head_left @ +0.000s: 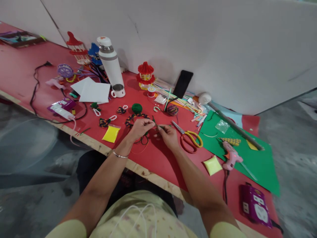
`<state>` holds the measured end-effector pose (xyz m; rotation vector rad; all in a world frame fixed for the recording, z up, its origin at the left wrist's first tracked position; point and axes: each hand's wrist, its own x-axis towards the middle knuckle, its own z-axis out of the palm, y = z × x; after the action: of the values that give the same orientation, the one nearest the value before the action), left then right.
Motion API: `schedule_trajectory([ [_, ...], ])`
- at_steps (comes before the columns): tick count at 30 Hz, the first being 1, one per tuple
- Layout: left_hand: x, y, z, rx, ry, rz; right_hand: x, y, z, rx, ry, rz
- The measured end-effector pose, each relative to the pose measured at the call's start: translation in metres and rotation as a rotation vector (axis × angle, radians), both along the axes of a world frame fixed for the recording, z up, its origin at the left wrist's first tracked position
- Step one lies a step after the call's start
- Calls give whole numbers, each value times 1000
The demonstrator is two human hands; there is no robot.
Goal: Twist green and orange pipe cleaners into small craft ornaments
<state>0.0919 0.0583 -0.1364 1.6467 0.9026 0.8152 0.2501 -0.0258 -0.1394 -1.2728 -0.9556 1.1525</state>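
Observation:
Over the middle of the red tabletop, my left hand [141,128] and my right hand [168,135] nearly meet, each with fingers pinched on a thin dark green strand [162,125]. A braided multicolour ring [128,120] lies just beyond my left hand, with a green yarn ball [137,108] behind it. Loose dark cord trails beneath my hands. Scissors [189,137] with red and yellow handles lie open to the right of my right hand. A multicolour yarn ball [172,109] sits farther back.
A white bottle [111,62] and steel cup [118,90] stand back left. On the right are a pink glue gun [231,156], a green sheet [260,162] and a purple power box [256,203]. A phone [183,83] leans near the wall.

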Motion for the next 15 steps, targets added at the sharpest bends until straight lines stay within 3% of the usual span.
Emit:
schedule_trajectory([
  [15,0,-1,-1,-5,10,-2,0,2,-4,8,-38,16],
])
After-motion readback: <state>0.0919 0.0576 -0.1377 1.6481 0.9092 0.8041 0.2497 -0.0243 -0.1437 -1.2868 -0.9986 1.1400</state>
